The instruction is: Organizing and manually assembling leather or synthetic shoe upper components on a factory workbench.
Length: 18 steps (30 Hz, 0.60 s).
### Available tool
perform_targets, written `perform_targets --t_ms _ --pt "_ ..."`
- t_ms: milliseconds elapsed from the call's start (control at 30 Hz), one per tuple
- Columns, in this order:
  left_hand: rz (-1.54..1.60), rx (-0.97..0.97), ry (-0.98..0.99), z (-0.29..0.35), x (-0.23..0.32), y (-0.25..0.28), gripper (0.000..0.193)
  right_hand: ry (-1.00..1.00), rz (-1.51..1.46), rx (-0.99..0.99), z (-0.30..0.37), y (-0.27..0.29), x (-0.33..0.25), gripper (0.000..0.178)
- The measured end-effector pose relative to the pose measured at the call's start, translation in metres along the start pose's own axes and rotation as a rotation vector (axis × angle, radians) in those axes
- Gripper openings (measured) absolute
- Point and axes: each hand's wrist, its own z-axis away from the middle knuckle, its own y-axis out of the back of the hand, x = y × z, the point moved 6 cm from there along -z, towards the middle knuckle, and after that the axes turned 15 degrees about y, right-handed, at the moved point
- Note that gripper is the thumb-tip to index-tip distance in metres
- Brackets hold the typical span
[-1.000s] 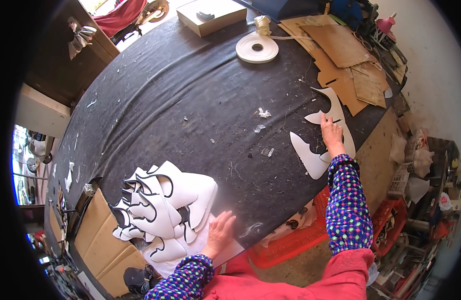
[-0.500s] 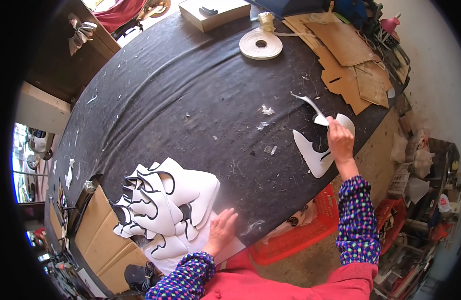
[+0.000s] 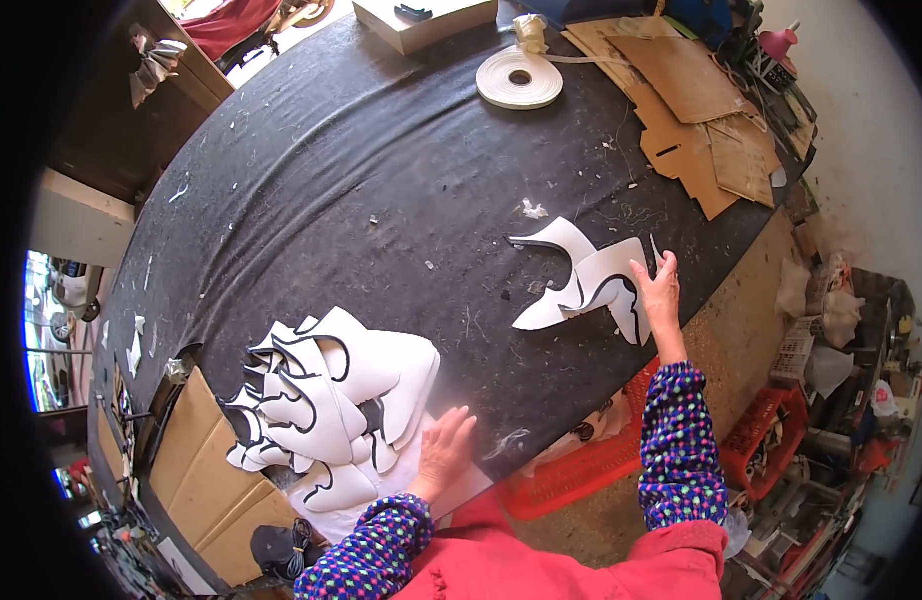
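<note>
My right hand [image 3: 658,290] is over the right side of the table, thumb on the right edge of a white, black-edged cut piece [image 3: 611,266] shaped like a shoe-upper part. A thin white sliver shows beside its fingertips; the exact grip is partly hidden. That piece overlaps another white curved piece [image 3: 553,308], whose upper arm reaches left. My left hand [image 3: 445,450] lies with fingers stretched out on white sheet material at the near right side of a heap of similar cut pieces [image 3: 321,400].
The dark-covered table [image 3: 311,220] carries a white tape roll [image 3: 493,90], a pale box [image 3: 421,30] and flattened cardboard [image 3: 681,85] at the far side. More cardboard [image 3: 206,470] and a dark cap-like item [image 3: 276,550] lie near left. Red crates [image 3: 551,500] stand below the right edge.
My right hand has come slightly left and nearer. The white pieces by it have shifted left and now lie overlapping, black edging showing. My left hand has hardly moved.
</note>
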Motion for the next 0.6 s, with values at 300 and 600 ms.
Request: perform_targets --t_ms 300,600 --pt "0.002 0.013 0.024 0.001 -0.004 0.003 0.049 0.228 0.081 -0.28 -0.011 -0.035 -0.024 0.079" --pt "0.041 0.004 0.022 -0.001 -0.002 0.007 0.044 0.426 0.146 -0.975 -0.017 0.014 -0.104 0.036"
